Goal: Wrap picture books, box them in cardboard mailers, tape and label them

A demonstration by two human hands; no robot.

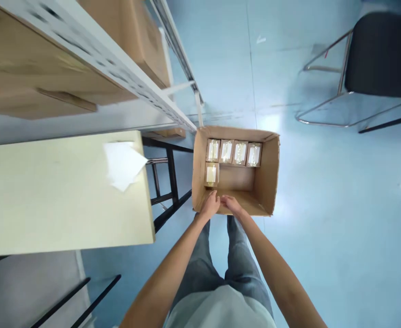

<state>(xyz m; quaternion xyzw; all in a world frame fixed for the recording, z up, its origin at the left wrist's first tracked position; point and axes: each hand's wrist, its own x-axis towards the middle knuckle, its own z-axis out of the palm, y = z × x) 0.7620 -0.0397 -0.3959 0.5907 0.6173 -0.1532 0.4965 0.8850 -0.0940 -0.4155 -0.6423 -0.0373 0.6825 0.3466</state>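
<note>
An open cardboard box (266,175) stands on the blue floor in front of my feet. Inside it, several small window-front packs (233,152) line the far wall in a row, and one more pack (211,174) sits at the left below them. My left hand (209,204) and my right hand (232,204) meet at the near rim of the box, fingers curled over its edge and touching each other. Whether anything small lies between the fingers is hidden.
A pale table (60,196) with white paper sheets (123,165) stands at the left. A metal shelf rack (94,50) holding large cardboard cartons (132,32) rises behind it. A black chair (374,59) with a chrome frame stands at the far right.
</note>
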